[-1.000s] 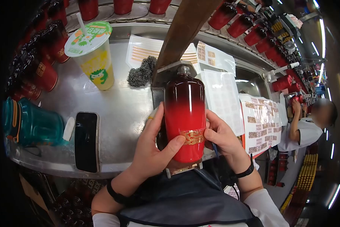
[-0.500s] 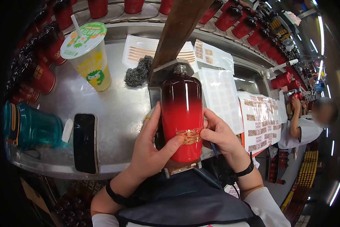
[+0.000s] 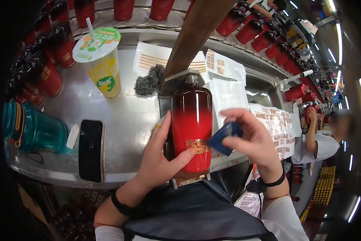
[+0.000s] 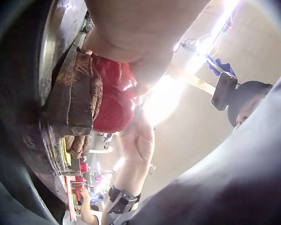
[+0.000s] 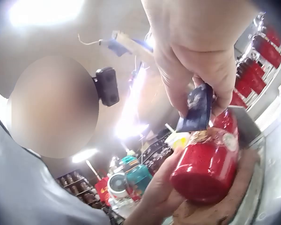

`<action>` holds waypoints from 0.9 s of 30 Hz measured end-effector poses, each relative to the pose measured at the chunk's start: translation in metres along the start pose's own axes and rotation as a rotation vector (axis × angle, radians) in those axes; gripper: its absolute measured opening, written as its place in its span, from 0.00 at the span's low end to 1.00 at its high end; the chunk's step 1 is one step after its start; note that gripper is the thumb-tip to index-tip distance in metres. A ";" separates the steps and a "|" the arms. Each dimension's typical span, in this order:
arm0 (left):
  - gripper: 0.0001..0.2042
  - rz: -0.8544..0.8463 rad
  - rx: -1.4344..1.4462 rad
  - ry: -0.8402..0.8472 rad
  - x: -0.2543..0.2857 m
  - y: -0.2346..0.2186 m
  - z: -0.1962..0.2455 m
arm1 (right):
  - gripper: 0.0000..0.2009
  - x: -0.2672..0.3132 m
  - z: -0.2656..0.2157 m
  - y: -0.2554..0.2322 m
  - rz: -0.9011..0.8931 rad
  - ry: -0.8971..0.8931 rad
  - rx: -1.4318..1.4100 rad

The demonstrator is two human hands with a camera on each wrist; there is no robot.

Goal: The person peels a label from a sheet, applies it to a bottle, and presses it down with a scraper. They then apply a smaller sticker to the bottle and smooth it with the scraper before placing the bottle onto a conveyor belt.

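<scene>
The left hand (image 3: pixel 156 160) is wrapping the red bottle (image 3: pixel 191 128) from its 9 o'clock side, fingers curled behind the glass and the thumb pressing across the front just beside the gold label (image 3: pixel 196 146). The right hand (image 3: pixel 254 140) is pinching a small blue card (image 3: pixel 224 137) between thumb and fingertips, the remaining fingers loosely bent, and the card's lower corner is lying at the label's 3 o'clock edge (whether it is actually touching the label I cannot tell, the wrist views being too blown out). The bottle is standing upright on a small stand (image 3: pixel 188 178) at the near edge of the steel counter (image 3: pixel 124 116), directly in front of the person's chest. Open counter is lying at 9 and 10 o'clock of the bottle, between it and one phone (image 3: pixel 91 149). Beyond that are sitting one teal jug (image 3: pixel 38 130) at 9 o'clock, one lidded drink cup (image 3: pixel 100 62) with a straw at 11 o'clock, and one steel-wool pad (image 3: pixel 147 80) near 12. Several sticker sheets (image 3: pixel 228 96) are spreading from 12 to 3 o'clock.
</scene>
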State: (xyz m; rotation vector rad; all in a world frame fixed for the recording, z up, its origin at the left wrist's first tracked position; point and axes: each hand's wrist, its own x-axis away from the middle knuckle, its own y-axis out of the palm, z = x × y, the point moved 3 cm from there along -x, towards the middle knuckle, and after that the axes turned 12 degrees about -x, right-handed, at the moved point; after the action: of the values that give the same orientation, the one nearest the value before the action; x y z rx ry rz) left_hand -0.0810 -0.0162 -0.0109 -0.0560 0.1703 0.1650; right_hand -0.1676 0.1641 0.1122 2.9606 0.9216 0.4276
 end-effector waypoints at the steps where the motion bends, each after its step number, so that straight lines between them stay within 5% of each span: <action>1: 0.44 -0.001 0.002 0.002 0.000 0.001 0.000 | 0.20 0.001 0.001 0.002 -0.094 -0.039 0.140; 3: 0.44 0.006 -0.001 0.008 0.000 0.001 -0.001 | 0.16 -0.008 -0.002 -0.003 -0.087 -0.132 0.416; 7: 0.44 0.007 -0.005 0.013 -0.001 0.001 0.000 | 0.13 -0.019 -0.029 -0.019 0.248 -0.310 0.663; 9: 0.44 0.006 -0.013 0.030 -0.001 0.001 -0.002 | 0.11 -0.012 -0.030 0.015 -0.267 -0.360 0.687; 11: 0.44 -0.001 -0.028 0.038 0.000 0.000 -0.002 | 0.11 -0.023 -0.029 0.005 -0.160 -0.312 0.776; 13: 0.44 0.014 -0.040 0.043 -0.001 -0.001 0.000 | 0.12 -0.028 -0.042 -0.007 0.104 -0.523 0.940; 15: 0.44 -0.001 -0.050 0.042 0.000 -0.001 0.002 | 0.12 -0.018 -0.040 0.018 -0.265 -0.451 0.828; 17: 0.48 -0.031 -0.056 0.000 0.001 -0.002 0.003 | 0.11 -0.023 -0.028 0.020 -0.273 -0.386 0.800; 19: 0.52 -0.040 -0.057 -0.043 0.000 -0.004 0.007 | 0.11 -0.027 -0.046 0.008 0.031 -0.544 0.984; 20: 0.57 -0.068 -0.178 -0.018 0.001 -0.005 0.013 | 0.10 -0.022 -0.052 0.015 0.037 -0.566 1.030; 21: 0.63 -0.098 -0.300 0.007 0.002 -0.004 0.017 | 0.11 -0.019 -0.051 0.024 -0.235 -0.593 1.017; 23: 0.72 -0.088 -0.300 0.058 0.003 0.001 0.015 | 0.12 -0.014 -0.032 0.038 -0.404 -0.450 0.854; 24: 0.73 -0.094 -0.381 0.115 0.003 0.002 0.022 | 0.13 -0.020 -0.033 0.028 -0.292 -0.373 0.867; 27: 0.74 -0.115 -0.471 0.143 0.004 0.005 0.024 | 0.15 -0.017 -0.045 0.022 -0.048 -0.650 1.103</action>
State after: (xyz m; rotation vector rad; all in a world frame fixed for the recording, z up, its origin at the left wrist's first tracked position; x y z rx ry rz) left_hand -0.0740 -0.0090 0.0119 -0.5467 0.2680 0.0837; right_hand -0.1808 0.1331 0.1530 3.4076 1.3951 -1.4083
